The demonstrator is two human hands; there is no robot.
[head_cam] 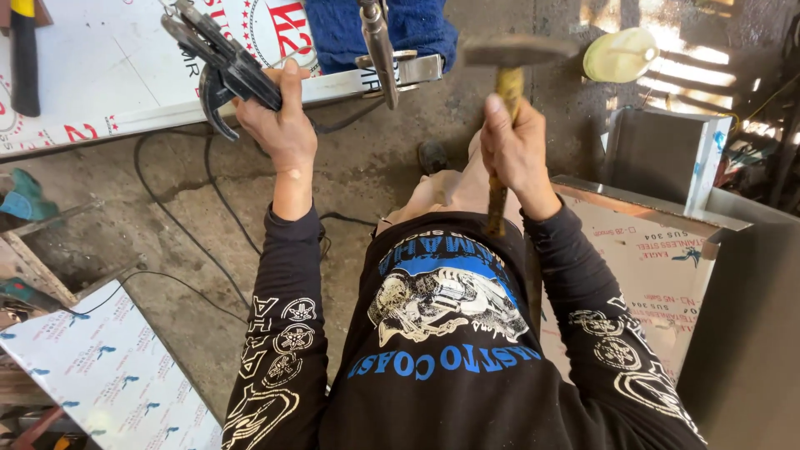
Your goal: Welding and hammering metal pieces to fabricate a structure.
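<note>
My left hand (279,121) grips the black handles of locking pliers (212,62), which clamp the edge of a white film-covered metal sheet (100,75) at the upper left. My right hand (512,150) holds a hammer by its worn wooden handle (497,196), with the dark steel head (518,50) raised above the sheet's bent edge. A second clamp tool (379,46) with shiny jaws sits on the sheet's right end, between both hands. Black long sleeves with white prints cover both of my arms.
A person in blue trousers (375,29) stands beyond the sheet. A stainless steel box panel (658,242) with protective film is at my right, another filmed sheet (108,375) at lower left. Black cables (179,225) cross the concrete floor. A pale yellow container (619,54) sits at upper right.
</note>
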